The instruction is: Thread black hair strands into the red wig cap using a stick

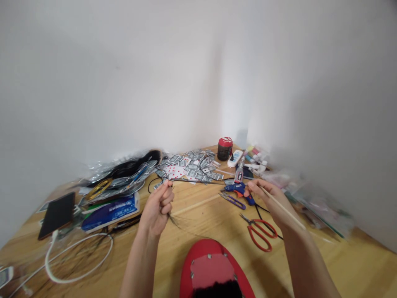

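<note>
My left hand (159,205) is closed in a pinch, with thin dark hair-like strands (174,221) trailing below the fist. From its fingertips a thin dark line stretches rightward across the table; I cannot tell whether it reaches my other hand. My right hand (263,192) grips a slim pale stick (283,211) that points back along the forearm. Nearest me, between both arms, stands a rounded red form (195,256) with a pink patch (214,271) and black fuzzy material (218,289) at its lower edge.
Red-handled scissors (260,236), purple snips (232,200), a blue glue gun (237,189) and a glue bottle (239,174) lie near my right hand. Small cards (186,167) cover the back. A phone (57,215), white cable (49,265) and packets (111,211) lie left.
</note>
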The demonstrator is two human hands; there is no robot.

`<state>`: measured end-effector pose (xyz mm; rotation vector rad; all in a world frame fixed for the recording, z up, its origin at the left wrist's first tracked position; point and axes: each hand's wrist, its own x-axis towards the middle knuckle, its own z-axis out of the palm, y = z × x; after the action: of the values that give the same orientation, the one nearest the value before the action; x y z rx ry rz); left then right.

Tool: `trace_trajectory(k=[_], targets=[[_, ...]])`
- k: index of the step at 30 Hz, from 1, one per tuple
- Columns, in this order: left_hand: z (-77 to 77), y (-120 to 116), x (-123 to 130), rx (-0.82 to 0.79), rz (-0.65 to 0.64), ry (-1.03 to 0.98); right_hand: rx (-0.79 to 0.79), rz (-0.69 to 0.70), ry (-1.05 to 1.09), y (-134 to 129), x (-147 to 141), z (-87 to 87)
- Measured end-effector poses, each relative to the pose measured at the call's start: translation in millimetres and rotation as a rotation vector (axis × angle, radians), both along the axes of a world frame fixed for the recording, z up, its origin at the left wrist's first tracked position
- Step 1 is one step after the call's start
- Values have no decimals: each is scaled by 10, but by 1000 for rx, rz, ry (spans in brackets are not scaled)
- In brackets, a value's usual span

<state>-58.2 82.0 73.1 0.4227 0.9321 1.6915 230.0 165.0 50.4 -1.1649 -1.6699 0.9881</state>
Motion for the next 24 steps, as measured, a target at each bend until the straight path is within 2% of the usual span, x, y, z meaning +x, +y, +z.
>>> trace_trajectory(k=[5, 10, 17, 21, 24], targets=[[94, -51, -225, 56, 187, -69, 79, -80, -94, 23, 41, 10], [84, -101, -392, 151, 416, -64, 166, -178, -233, 78, 60, -12], [31, -136, -282, 272, 649, 97, 304, -206, -425, 101, 9, -68], [-13, -74, -85, 273, 635, 259, 346, -71, -438, 18, -98, -20], [-85, -26, 175, 229, 464, 414, 380, 73, -405, -126, -236, 46]])
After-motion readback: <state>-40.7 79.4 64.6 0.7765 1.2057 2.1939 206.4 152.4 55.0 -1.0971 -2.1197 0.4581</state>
